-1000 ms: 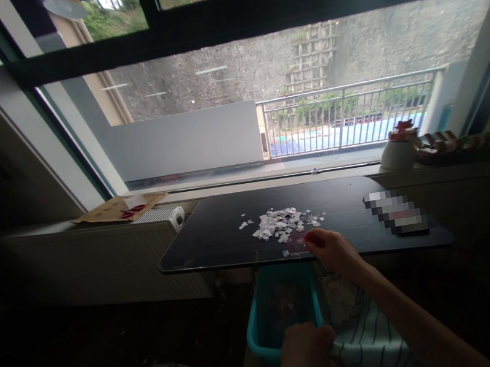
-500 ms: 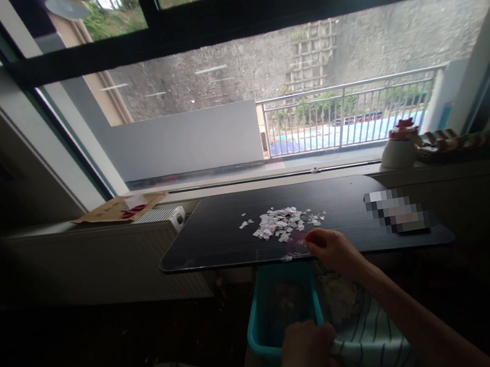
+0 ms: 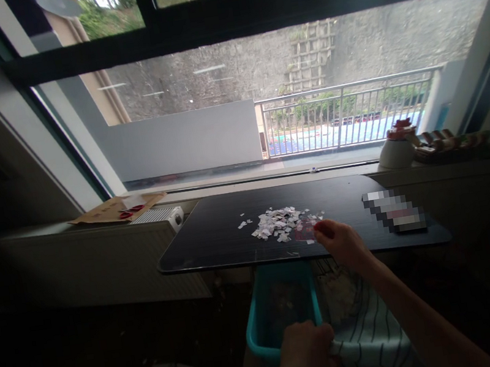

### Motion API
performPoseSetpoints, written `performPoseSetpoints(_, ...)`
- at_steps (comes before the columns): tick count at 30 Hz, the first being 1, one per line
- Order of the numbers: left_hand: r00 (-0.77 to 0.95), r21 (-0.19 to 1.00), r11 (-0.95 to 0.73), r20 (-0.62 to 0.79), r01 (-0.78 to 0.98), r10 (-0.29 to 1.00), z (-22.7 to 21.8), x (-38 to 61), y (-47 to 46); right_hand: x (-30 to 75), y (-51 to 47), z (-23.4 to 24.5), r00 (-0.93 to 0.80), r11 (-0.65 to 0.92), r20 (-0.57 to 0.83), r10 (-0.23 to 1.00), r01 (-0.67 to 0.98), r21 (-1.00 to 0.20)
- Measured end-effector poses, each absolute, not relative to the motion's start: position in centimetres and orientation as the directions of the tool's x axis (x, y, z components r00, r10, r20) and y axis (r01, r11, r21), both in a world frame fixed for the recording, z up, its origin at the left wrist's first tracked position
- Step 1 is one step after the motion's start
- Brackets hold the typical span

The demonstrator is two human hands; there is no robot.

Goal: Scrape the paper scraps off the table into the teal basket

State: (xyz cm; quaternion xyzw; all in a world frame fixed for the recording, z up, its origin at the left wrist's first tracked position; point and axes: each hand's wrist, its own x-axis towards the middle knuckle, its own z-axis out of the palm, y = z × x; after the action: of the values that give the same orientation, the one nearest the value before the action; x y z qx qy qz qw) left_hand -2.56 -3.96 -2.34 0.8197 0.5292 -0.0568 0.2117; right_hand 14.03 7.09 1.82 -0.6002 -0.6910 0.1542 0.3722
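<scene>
My left hand (image 3: 306, 347) is closed around the near rim of a teal plastic bin (image 3: 253, 325), whose dim inside shows some contents I cannot make out. The bin is just below the table's front edge. Above it, my right hand (image 3: 340, 240) pinches a thin see-through sheet with reddish marks (image 3: 303, 231), held low over the tabletop. The sheet overlaps the right side of a heap of small white paper scraps (image 3: 274, 222). A few scraps lie apart to the left of the heap.
The dark table (image 3: 214, 225) stands under a window. A pixelated object (image 3: 396, 212) lies at its right. On the sill are a white pot with a red top (image 3: 395, 150) and brown paper with red-handled scissors (image 3: 126, 211). A striped cloth (image 3: 365, 326) is beside the bin.
My right hand has moved slightly right and away from me with the see-through sheet, from near the table's front edge to beside the paper heap. My left hand stays on the bin.
</scene>
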Motion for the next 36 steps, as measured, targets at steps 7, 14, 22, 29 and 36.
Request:
performPoseSetpoints(7, 0.428, 0.280, -0.345, -0.331, 0.896, 0.841, -2.2, -2.5, -3.8, 14.8, 7.8, 1.3, 0.048, 0.180, 0.345, 0.937, 0.781, -0.598)
performPoseSetpoints(14, 0.426, 0.279, -0.342, -0.345, 0.897, 0.836, -1.7, -2.4, -3.9, 14.0, 8.1, 1.1, 0.045, 0.194, 0.356, 0.934, 0.772, -0.606)
performPoseSetpoints(22, 0.430, 0.290, -0.341, -0.350, 0.894, 0.832, -1.7, -2.5, -4.0, 12.9, 7.1, 0.7, -0.076, 0.278, 0.318, 0.945, 0.697, -0.661)
performPoseSetpoints(29, 0.424, 0.280, -0.338, -0.350, 0.898, 0.835, -1.6, -2.3, -3.8, 13.6, 7.4, 0.6, 0.012, 0.223, 0.327, 0.945, 0.709, -0.669)
performPoseSetpoints(36, 0.431, 0.278, -0.347, -0.346, 0.896, 0.833, -1.8, -2.5, -3.9, 13.1, 7.0, 0.4, -0.083, 0.275, 0.294, 0.952, 0.653, -0.706)
